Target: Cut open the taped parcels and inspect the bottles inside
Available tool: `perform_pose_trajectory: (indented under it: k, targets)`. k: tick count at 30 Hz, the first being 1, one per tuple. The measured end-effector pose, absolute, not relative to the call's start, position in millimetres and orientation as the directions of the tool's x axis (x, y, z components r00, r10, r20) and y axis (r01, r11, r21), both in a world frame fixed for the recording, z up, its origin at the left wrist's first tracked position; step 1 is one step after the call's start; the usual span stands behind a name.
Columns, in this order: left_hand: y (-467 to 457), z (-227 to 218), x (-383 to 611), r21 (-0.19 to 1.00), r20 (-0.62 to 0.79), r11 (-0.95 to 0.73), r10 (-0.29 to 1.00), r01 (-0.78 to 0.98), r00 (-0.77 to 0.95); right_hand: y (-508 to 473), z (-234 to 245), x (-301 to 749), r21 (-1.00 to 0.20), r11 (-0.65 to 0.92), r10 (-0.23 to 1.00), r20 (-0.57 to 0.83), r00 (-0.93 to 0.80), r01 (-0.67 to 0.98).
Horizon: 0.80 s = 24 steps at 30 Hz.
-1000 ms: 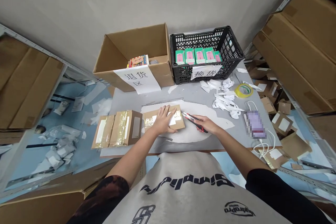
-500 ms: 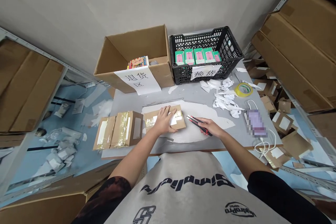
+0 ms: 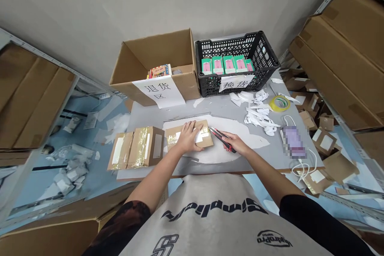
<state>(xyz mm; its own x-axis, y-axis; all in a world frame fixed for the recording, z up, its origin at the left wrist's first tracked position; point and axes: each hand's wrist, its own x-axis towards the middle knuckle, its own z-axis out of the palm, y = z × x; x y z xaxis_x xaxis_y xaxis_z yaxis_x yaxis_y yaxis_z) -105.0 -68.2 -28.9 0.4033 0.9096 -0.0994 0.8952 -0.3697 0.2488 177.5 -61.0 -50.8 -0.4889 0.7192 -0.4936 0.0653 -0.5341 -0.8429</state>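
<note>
My left hand [image 3: 187, 137] lies flat, fingers spread, on a small brown taped parcel [image 3: 206, 137] at the middle of the grey table [image 3: 222, 109]. My right hand [image 3: 236, 143] is closed around a red and black utility knife [image 3: 219, 136], whose tip touches the parcel's right edge. Two more taped brown parcels [image 3: 136, 149] lie side by side to the left of the first.
An open cardboard box [image 3: 156, 68] and a black crate [image 3: 237, 62] of green packs stand at the back. Torn white paper [image 3: 257, 109], a tape roll [image 3: 279, 103] and a phone with a cable [image 3: 292, 141] lie right. Shelves with boxes flank both sides.
My right hand drew the knife slightly away from the parcel, then brought its tip back to the parcel's right edge. The left hand stayed pressed on the parcel.
</note>
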Motion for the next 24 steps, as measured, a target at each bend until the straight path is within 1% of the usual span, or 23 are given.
perform_pose_trajectory:
  k: [4, 8, 17, 24]
  targets:
    - [-67, -28, -103, 0.241, -0.111, -0.374, 0.906, 0.896, 0.408, -62, -50, 180, -0.821, -0.568, 0.698, -0.520, -0.492, 0.063]
    - [-66, -29, -104, 0.236, -0.098, -0.385, 0.904, 0.892, 0.417, -62, -46, 186, -0.804, -0.583, 0.654, -0.551, -0.518, 0.118]
    - [-67, -28, -104, 0.230, -0.107, -0.385, 0.903, 0.894, 0.416, -55, -31, 199, -0.784, -0.563, 0.570, -0.598, -0.564, 0.261]
    - [-67, -25, -105, 0.259, -0.114, -0.401, 0.891, 0.879, 0.440, -55, -28, 205, -0.792, -0.522, 0.515, -0.588, -0.623, 0.316]
